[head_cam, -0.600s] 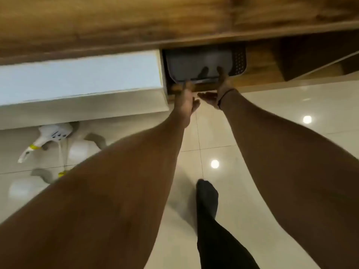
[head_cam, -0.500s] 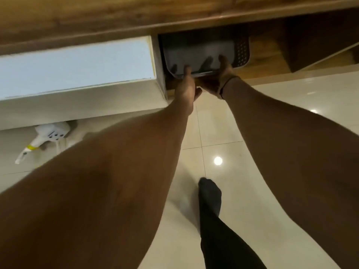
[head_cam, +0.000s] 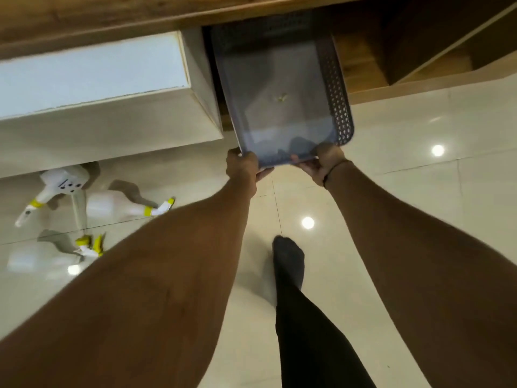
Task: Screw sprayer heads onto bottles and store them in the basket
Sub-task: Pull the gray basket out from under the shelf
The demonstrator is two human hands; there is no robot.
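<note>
head view: left hand [head_cam: 242, 167] and right hand [head_cam: 324, 163] both clamped on the near rim of the empty grey perforated basket [head_cam: 340, 107], half out from under the wooden shelf [head_cam: 112, 15]. slide it level, clear the white cabinet [head_cam: 92, 77]. sprayer bottles [head_cam: 112, 208] lie on the floor, left.

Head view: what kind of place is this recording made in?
Probably a room in a home, though that is a guess. The floor is glossy light tile mirroring ceiling lights, a wooden shelf unit stands low against it, and both hands pull a dark perforated basket out from under it.
</note>
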